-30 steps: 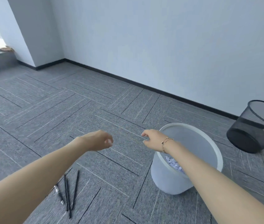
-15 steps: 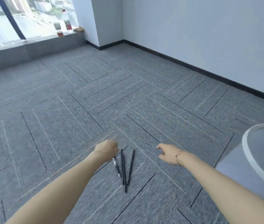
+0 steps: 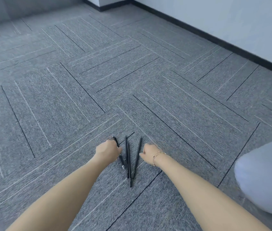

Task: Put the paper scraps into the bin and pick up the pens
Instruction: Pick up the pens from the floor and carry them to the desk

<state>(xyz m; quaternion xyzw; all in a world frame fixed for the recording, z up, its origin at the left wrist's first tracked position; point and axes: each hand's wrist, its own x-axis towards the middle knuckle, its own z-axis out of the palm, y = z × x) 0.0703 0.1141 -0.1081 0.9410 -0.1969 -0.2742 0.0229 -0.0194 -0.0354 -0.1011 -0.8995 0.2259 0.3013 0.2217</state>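
Left grip (image 3: 108, 151) closes on one slim black pen (image 3: 120, 157); right grip (image 3: 149, 151), empty and loosely curled, nears three others (image 3: 128, 161). No scraps visible; pens not yet lifted.

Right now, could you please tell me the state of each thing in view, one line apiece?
Left hand: curled over the leftmost pen, whether gripping it I cannot tell.
Right hand: loosely curled beside the pens, holding nothing.
Leftmost pen: on the carpet, partly under the left hand.
Middle pens: flat on the carpet, untouched.
Rightmost pen: flat on the carpet, untouched.
White bin: only its blurred side shows.
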